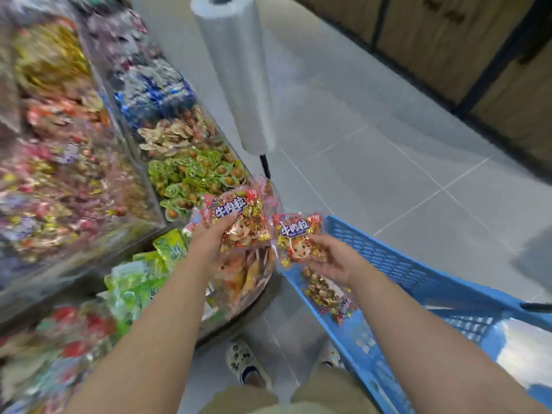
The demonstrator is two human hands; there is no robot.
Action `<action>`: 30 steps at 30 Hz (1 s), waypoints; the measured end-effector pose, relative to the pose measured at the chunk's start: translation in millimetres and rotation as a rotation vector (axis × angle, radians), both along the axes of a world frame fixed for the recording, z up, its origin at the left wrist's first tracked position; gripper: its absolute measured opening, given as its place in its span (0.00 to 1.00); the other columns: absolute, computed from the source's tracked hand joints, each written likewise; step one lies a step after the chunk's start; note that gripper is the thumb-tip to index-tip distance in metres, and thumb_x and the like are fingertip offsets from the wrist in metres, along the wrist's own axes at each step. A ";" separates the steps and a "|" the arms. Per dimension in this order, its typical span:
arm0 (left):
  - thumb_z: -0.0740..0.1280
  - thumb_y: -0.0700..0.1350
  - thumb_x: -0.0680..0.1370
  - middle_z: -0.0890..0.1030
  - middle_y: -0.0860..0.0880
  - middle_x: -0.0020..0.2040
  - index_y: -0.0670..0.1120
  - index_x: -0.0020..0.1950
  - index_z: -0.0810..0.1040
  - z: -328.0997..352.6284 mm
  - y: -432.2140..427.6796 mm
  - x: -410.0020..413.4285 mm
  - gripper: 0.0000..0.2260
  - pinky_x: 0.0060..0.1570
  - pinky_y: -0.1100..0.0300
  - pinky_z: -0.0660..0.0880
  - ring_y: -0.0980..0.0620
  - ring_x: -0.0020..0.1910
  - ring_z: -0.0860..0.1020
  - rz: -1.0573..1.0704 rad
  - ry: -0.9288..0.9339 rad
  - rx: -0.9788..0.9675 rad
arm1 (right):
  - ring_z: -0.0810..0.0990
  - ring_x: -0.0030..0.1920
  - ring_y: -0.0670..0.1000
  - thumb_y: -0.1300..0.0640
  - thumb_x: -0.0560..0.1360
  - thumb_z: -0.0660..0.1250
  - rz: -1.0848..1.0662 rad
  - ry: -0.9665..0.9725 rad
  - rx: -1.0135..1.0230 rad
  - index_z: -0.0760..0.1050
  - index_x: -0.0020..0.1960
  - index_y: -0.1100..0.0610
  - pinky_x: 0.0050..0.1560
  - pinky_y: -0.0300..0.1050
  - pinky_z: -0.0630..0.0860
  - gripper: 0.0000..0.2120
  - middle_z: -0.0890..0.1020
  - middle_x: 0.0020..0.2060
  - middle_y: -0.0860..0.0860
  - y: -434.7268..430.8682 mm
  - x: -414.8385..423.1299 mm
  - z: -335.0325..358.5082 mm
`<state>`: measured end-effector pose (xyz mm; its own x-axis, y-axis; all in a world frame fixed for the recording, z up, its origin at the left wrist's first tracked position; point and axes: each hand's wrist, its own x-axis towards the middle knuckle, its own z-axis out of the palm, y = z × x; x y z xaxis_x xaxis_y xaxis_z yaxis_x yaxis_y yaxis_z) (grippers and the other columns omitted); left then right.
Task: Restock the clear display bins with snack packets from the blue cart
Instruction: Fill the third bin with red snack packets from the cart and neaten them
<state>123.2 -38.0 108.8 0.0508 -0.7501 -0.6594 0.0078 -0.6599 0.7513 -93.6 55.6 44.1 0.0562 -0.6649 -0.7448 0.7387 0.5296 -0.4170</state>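
Observation:
My left hand [209,237] grips a red and gold snack packet [242,213] with a cartoon face, held over the near end of the clear display bins [143,180]. My right hand [331,258] holds a second, matching snack packet [298,234] above the left rim of the blue cart [397,264]. One more similar packet [328,294] lies inside the cart under my right wrist. A bin of orange packets [248,273] sits just below my left hand.
Bins of green [191,177], tan [176,132] and blue [155,91] packets run along the left. A roll of plastic bags [236,70] on a black post stands ahead. Grey tiled floor [388,162] stretches to the right, with wooden cabinets [466,46] beyond.

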 end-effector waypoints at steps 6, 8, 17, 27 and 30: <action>0.73 0.46 0.72 0.82 0.49 0.47 0.45 0.68 0.68 63.3 -33.4 136.0 0.27 0.42 0.49 0.80 0.50 0.44 0.81 0.076 0.053 -0.134 | 0.82 0.44 0.53 0.65 0.74 0.64 0.275 0.168 -0.154 0.75 0.53 0.59 0.45 0.50 0.82 0.09 0.82 0.47 0.55 -80.3 106.1 68.5; 0.71 0.46 0.74 0.83 0.48 0.44 0.43 0.67 0.72 77.3 -42.2 186.6 0.23 0.39 0.53 0.80 0.51 0.40 0.83 0.057 0.075 -0.178 | 0.84 0.38 0.48 0.64 0.74 0.67 0.307 0.234 -0.213 0.75 0.51 0.57 0.35 0.45 0.81 0.07 0.83 0.41 0.50 -103.6 150.0 85.5; 0.68 0.47 0.75 0.85 0.45 0.43 0.43 0.48 0.80 100.2 -63.7 387.8 0.08 0.37 0.53 0.82 0.46 0.41 0.83 0.309 0.181 -0.363 | 0.84 0.36 0.50 0.65 0.71 0.71 0.286 0.446 -0.381 0.74 0.48 0.58 0.30 0.42 0.79 0.09 0.85 0.37 0.52 -187.4 312.5 127.4; 0.74 0.47 0.71 0.85 0.48 0.42 0.48 0.58 0.75 83.4 -95.4 427.0 0.17 0.36 0.54 0.79 0.49 0.39 0.84 0.450 0.240 -0.437 | 0.78 0.35 0.46 0.60 0.69 0.72 0.338 1.144 -0.438 0.76 0.55 0.51 0.33 0.39 0.73 0.16 0.82 0.40 0.49 -284.0 363.4 138.2; 0.76 0.48 0.68 0.84 0.48 0.42 0.41 0.65 0.73 83.5 -105.3 417.6 0.28 0.41 0.51 0.79 0.48 0.40 0.83 0.429 0.242 -0.425 | 0.74 0.32 0.48 0.57 0.70 0.67 0.462 1.272 -0.414 0.73 0.55 0.50 0.30 0.39 0.69 0.14 0.78 0.35 0.49 -305.7 372.8 128.6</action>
<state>540.8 -143.3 192.3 0.2911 -0.8944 -0.3397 0.4065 -0.2058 0.8902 279.2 -250.2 172.6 -0.2259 -0.9513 -0.2095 -0.4572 0.2935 -0.8395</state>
